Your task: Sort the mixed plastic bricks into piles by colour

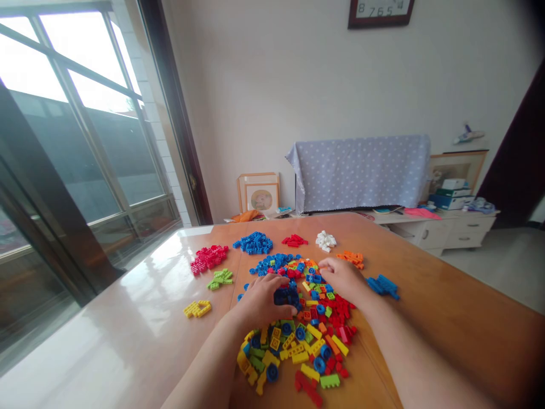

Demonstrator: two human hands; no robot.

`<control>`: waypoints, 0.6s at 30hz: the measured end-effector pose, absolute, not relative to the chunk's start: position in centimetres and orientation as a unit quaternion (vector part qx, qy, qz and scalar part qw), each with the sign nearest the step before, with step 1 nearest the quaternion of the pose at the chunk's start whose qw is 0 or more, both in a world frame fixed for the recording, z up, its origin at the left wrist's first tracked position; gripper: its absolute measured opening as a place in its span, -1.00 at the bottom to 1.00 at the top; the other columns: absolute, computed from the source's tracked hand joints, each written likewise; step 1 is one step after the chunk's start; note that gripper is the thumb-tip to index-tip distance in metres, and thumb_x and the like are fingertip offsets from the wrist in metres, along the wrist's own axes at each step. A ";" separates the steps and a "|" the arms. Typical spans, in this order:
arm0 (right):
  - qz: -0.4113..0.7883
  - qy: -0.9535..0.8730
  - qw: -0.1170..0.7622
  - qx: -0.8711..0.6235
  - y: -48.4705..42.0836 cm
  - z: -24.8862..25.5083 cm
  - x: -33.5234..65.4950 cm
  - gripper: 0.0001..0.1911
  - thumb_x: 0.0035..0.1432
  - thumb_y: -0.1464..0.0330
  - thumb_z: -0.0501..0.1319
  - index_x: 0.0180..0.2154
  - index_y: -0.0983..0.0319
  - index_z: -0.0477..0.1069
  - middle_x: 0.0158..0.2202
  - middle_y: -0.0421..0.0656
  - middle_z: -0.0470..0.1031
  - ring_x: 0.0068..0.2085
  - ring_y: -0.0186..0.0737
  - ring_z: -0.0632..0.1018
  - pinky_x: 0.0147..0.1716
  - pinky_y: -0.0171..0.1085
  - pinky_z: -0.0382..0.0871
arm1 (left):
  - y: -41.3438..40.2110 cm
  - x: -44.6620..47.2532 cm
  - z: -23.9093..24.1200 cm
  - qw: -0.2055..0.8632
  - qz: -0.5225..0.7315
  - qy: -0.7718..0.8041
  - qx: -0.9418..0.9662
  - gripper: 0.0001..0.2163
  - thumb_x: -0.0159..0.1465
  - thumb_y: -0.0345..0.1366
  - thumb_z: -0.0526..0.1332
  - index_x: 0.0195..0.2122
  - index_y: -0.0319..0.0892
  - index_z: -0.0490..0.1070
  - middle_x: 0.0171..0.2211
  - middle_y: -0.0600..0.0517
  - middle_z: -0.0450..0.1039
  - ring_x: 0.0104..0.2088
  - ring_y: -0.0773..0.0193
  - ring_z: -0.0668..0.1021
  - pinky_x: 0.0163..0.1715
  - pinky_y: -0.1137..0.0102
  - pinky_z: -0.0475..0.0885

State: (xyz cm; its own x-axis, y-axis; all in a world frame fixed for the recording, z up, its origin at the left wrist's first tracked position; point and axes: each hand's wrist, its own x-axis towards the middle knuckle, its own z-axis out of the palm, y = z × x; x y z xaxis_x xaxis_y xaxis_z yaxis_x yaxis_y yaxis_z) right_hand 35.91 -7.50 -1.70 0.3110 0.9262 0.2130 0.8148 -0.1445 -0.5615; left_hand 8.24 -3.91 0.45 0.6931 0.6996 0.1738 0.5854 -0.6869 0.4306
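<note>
A big mixed pile of coloured building bricks (310, 335) lies on the wooden table (447, 318) in front of me. My left hand (266, 298) rests on the pile's left side, fingers curled over several dark blue bricks (286, 296). My right hand (343, 276) lies on the far right of the pile with fingers bent down into the bricks; what they hold is hidden. Sorted heaps ring the pile: red (208, 258), blue (254, 242), small red (294, 241), white (326, 240), orange (352, 258), green (221, 278), yellow (198, 308) and blue (383, 285) at the right.
A large window (76, 142) runs along the left. Behind the table stand a cloth-covered object (361, 170), a low white cabinet (443, 227) with boxes, and framed pictures (259, 196) on the floor. A clock (378, 11) hangs on the wall.
</note>
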 end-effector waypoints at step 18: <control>0.065 -0.730 0.221 -0.644 -9.2 -0.5 29.3 -0.54 0.06 -0.07 0.30 -0.06 -0.03 0.54 -0.21 -0.21 0.54 -0.23 -0.21 0.51 -0.33 -0.30 0.16 | -1.9 8.6 -1.1 0.180 0.282 0.410 0.848 -0.75 0.32 -0.15 0.19 -0.06 -0.09 0.52 -0.08 -0.04 0.58 -0.08 0.09 0.57 -0.07 0.33 0.39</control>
